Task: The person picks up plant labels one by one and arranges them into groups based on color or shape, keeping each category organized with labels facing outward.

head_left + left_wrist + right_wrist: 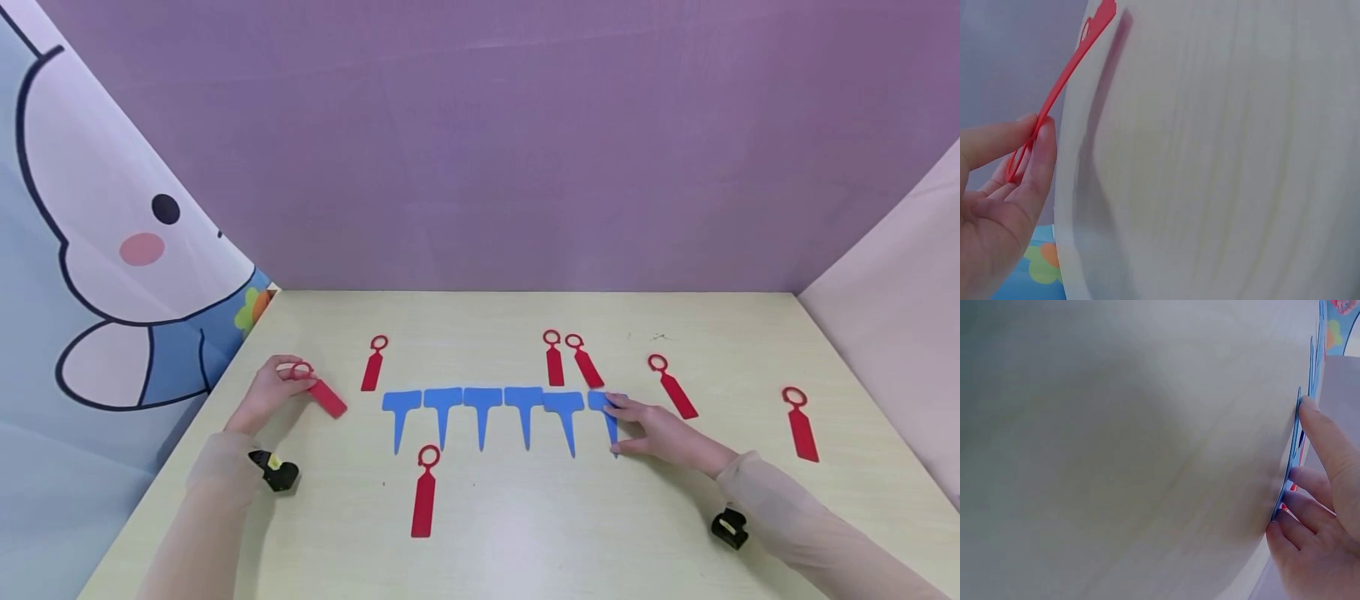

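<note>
Thumb and fingers of my left hand (272,390) pinch a red plant tag (327,399) near its ring, at the table's left side. In the left wrist view the red strip slants up from the fingertips, above its shadow. My right hand (660,433) rests on the rightmost blue T-shaped plant label (597,401), partly covering it. The right wrist view has the thumb at one end of this blue label (1292,450) and the other fingers spread toward its opposite end. More blue T-shaped labels (482,397) lie in a row to its left, stems toward me.
Other red tags lie about on the table (525,525): one (423,504) in front of the row, one (372,372) behind its left end, a pair (554,367) behind its right part, and two to the right, the farthest one (802,435) near the edge. A purple backdrop (525,167) stands behind.
</note>
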`<state>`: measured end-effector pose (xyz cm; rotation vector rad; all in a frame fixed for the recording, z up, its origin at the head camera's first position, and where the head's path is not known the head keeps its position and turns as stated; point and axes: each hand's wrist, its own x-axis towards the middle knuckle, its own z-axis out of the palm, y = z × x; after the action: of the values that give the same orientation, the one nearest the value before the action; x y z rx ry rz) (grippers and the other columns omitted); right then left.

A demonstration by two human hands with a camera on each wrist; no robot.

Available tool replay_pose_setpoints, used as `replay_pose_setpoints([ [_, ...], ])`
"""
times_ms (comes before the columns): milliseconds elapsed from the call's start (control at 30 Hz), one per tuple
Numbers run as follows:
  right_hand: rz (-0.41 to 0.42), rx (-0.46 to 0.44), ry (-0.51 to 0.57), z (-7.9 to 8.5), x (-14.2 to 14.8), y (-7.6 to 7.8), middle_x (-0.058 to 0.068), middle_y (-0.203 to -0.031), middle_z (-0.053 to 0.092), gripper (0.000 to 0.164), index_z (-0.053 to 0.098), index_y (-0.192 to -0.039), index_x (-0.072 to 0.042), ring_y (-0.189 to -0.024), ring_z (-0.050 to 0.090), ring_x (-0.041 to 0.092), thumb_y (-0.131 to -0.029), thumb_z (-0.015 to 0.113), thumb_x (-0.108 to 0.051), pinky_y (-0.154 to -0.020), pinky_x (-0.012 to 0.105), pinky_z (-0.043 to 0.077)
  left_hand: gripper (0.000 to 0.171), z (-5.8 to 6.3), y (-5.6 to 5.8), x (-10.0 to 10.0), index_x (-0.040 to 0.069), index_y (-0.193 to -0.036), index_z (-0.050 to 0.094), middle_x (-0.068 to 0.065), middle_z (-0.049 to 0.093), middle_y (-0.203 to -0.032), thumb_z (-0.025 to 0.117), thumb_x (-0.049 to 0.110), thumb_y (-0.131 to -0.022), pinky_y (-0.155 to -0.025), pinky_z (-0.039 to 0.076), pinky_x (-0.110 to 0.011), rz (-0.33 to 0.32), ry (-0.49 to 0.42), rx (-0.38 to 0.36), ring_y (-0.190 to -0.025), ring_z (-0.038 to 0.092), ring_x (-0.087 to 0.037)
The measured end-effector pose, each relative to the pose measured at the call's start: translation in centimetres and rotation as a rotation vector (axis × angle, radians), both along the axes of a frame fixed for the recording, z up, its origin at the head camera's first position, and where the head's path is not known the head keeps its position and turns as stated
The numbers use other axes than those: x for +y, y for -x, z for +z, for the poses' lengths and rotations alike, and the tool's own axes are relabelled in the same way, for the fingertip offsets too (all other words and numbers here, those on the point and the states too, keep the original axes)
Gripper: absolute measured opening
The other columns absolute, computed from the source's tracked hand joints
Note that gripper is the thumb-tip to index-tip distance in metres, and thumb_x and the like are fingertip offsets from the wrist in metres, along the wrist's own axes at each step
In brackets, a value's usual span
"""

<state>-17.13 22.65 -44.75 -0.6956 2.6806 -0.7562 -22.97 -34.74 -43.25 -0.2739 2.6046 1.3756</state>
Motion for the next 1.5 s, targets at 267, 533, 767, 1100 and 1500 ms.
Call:
replay_pose_setpoints([
  [267, -0.006, -0.003, 0.000, -0.1, 0.1, 0.0, 0.018, -0.137, 0.034, 0.068, 0.046, -0.127, -0.001, -0.124, 0.031, 0.040, -0.072, 0.071, -0.031, -0.088, 0.037, 0.043, 0.060, 0.7, -0.2, 1.3, -0.005, -0.124, 0.027, -0.024, 0.050, -0.116, 0.060, 0.024, -0.084, -0.075, 0.047, -0.015, -0.011, -0.063, 0.034, -0.081, 0.058, -0.002],
  [533, -0.011, -0.008, 0.001, -0.2, 0.1, -0.1, 0.018, -0.138, 0.034, 0.069, 0.045, -0.127, -0.002, -0.124, 0.031, 0.039, -0.072, 0.071, -0.033, -0.087, 0.037, 0.044, 0.060, 1.6, -0.5, 2.8, -0.003, -0.126, 0.029, -0.022, 0.051, -0.116, 0.061, 0.026, -0.084, -0.079, 0.048, -0.019, -0.062, -0.109, 0.028, -0.081, 0.060, -0.003],
  [767, -0.012, -0.007, 0.004, -0.3, 0.1, -0.1, 0.018, -0.138, 0.034, 0.069, 0.045, -0.128, -0.002, -0.124, 0.031, 0.039, -0.072, 0.071, -0.033, -0.087, 0.037, 0.044, 0.053, 1.9, -0.6, 4.3, -0.002, -0.126, 0.033, -0.023, 0.050, -0.118, 0.058, 0.022, -0.086, -0.085, 0.047, -0.029, -0.123, -0.118, 0.030, -0.088, 0.061, -0.009],
  [1100, -0.013, -0.003, 0.004, -0.2, 0.1, 0.0, 0.018, -0.138, 0.034, 0.069, 0.045, -0.128, -0.001, -0.124, 0.031, 0.040, -0.072, 0.071, -0.032, -0.087, 0.036, 0.045, 0.048, 2.5, -0.7, 6.8, -0.003, -0.123, 0.039, -0.021, 0.054, -0.111, 0.060, 0.015, -0.084, -0.080, 0.049, -0.024, -0.189, -0.128, 0.058, -0.089, 0.059, -0.013],
  [1500, -0.019, -0.004, -0.005, -0.1, 0.0, 0.0, 0.018, -0.138, 0.033, 0.069, 0.044, -0.128, -0.002, -0.124, 0.030, 0.039, -0.072, 0.071, -0.032, -0.091, 0.040, 0.041, 0.040, 3.2, -1.0, 10.3, -0.004, -0.112, 0.046, -0.014, 0.058, -0.098, 0.064, 0.010, -0.080, -0.072, 0.051, -0.025, -0.270, -0.182, 0.047, -0.083, 0.059, -0.014],
])
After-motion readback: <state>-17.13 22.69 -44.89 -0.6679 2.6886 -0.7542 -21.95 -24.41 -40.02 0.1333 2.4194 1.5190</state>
